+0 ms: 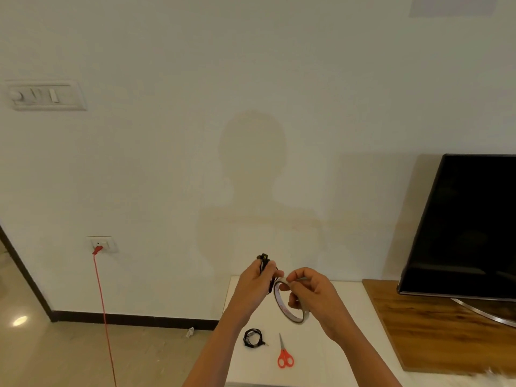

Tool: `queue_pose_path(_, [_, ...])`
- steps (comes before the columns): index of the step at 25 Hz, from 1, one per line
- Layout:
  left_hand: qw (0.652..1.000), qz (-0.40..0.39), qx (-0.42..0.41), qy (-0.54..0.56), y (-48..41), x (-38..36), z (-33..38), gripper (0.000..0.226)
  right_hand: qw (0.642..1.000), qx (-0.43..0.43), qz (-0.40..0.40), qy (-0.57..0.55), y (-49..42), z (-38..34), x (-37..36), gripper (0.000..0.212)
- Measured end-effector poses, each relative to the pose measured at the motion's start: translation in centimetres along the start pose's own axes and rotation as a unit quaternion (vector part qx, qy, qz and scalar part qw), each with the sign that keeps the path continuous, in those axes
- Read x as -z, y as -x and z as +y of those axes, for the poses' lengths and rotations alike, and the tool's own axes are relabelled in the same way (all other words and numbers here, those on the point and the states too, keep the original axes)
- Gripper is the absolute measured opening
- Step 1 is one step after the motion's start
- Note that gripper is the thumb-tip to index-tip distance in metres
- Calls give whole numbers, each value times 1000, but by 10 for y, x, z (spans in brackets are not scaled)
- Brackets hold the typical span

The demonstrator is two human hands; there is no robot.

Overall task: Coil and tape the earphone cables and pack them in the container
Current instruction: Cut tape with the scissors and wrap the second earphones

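The left hand (255,283) is clamping its fingers on the coiled cable (264,261), the right hand (310,289) pinching the tape roll (279,301); any slackening is risking the coil springing open.

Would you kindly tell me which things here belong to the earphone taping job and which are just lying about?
For the job: coiled earphones gripped in the left hand; tape roll held in the right hand; second earphone coil and scissors on the white table.
Lying about: television, wooden board, red cord, switch panel, floor scrap. No container shows.
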State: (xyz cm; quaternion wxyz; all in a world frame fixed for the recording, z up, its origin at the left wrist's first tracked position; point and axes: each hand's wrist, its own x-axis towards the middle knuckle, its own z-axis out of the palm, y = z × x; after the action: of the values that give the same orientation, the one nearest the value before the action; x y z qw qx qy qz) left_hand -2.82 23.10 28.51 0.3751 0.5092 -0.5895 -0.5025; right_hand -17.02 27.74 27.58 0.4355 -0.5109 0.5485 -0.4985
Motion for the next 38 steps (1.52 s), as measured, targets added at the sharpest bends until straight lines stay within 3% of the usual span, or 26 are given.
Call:
queue_pose_path(3, [999, -29, 42, -11, 2, 2, 3, 40, 999, 9, -16, 43, -1, 3, 3, 10])
queue_pose_path(12, [992, -98, -50, -69, 0, 6, -21, 25, 996, 2, 12, 88, -4, 13, 0, 16])
queue_pose_path(19, [986, -100, -65, -116, 4, -5, -28, 26, 991, -41, -32, 126, -6, 6, 0, 15])
queue_pose_path(26, [979, -125, -65, -149, 2, -9, -41, 28, 986, -26, 2, 165, -3, 13, 0, 26])
queue_pose_path(31, [987, -118, -17, -106, 7, -14, -47, 30, 973, 43, 92, 209, -4, 18, -3, 32])
queue_pose_path(38, [992, -108, -5, -68, 7, -20, -39, 31, 973, 40, 103, 202, -9, 17, -11, 20])
